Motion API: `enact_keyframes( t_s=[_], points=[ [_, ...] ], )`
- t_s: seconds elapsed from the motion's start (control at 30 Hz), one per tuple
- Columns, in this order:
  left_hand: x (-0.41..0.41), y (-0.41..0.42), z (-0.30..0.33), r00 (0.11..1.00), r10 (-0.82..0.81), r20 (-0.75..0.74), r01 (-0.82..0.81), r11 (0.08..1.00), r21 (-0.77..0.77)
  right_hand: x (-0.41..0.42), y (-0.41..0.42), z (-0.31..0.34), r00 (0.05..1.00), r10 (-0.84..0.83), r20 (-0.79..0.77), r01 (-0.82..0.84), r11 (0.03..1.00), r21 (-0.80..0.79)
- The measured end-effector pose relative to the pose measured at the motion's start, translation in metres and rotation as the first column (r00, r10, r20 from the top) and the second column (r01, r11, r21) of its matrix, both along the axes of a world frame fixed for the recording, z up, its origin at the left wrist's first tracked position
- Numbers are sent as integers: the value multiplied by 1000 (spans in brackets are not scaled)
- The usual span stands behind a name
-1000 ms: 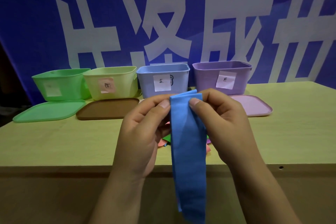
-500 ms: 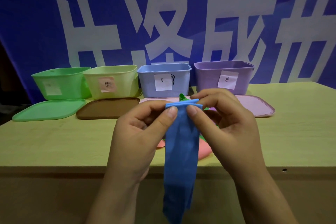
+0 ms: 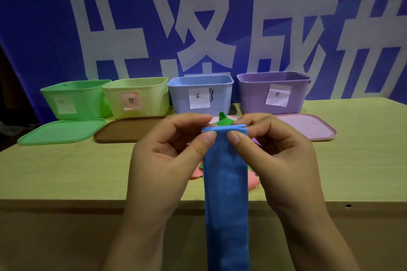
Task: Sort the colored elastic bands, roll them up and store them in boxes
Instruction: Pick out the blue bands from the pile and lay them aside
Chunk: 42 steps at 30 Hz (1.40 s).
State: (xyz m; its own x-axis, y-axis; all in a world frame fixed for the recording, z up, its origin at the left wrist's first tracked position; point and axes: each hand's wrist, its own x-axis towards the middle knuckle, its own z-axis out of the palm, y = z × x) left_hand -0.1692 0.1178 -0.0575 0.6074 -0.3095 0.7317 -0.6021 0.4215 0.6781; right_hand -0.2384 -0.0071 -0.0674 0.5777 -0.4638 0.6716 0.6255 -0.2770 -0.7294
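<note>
Your left hand (image 3: 167,160) and right hand (image 3: 275,156) each pinch a top corner of the blue band (image 3: 225,193), thumbs on the near face, other fingers behind. The band is held in the air above the front edge of the tabletop (image 3: 66,171) and hangs straight down out of view. Its top edge is folded over once, a thin flat lip, so the roll looks just begun.

To roll it well: keep both thumbs level so the lip stays square. Turn the fold toward you in small, even turns. Let the hanging length feed up under light tension, since a skewed start will likely cone.

Material notes:
- Band: flat, matte, limp, cloth-like strip with even width.
- More bands (image 3: 252,182), pink and green, lie loose on the tabletop behind it, partly hidden.
- Blue box (image 3: 200,94): smooth plastic, rounded corners, paper label, directly beyond your hands; likely the destination.
- Green box (image 3: 74,99), yellow box (image 3: 136,97) and purple box (image 3: 273,92) stand beside it, with flat lids lying in front.
</note>
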Motion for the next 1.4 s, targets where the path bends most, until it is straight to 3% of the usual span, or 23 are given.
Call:
enact_keyframes(
  t_s=[0.2, 0.53, 0.7, 0.8, 0.9, 0.97, 1.07, 1.17, 1.27, 1.4],
  points=[
    [-1, -6, -4, 996, 48, -76, -52, 997, -57, 1, 2, -1, 996, 87, -8, -85, 986, 147],
    [-8, -12, -6, 994, 113, -9, -113, 989, -95, 1, 11, 3, 996, 85, 12, -85, 950, 301],
    [-5, -13, -7, 988, 27, -155, -50, 988, -146, -1, 10, 5, 996, 83, 37, -90, 953, 290],
    [4, -9, -9, 954, -137, -265, 122, 990, -73, 0, 7, 4, 991, 110, 70, -125, 956, 264],
    [7, -9, -10, 984, -79, -157, 87, 995, 50, 3, 4, 1, 990, 100, 97, -118, 974, 195],
    [7, -11, -8, 992, -1, -124, 5, 1000, 28, 6, 2, -6, 995, 89, 35, -93, 991, 100],
    [9, -11, -4, 988, 28, -155, -34, 999, -41, 11, 7, -28, 966, 35, -258, -73, 988, -139],
    [10, -9, -1, 987, 52, -154, -60, 997, -49, 18, 15, -56, 900, 102, -425, -177, 974, -140],
    [12, -5, 4, 977, 105, -183, -121, 990, -78, 25, 19, -76, 852, 134, -506, -216, 971, -105],
    [16, 3, 11, 960, 129, -248, -162, 979, -120, 33, 18, -83, 895, 99, -435, -194, 964, -180]
  ],
)
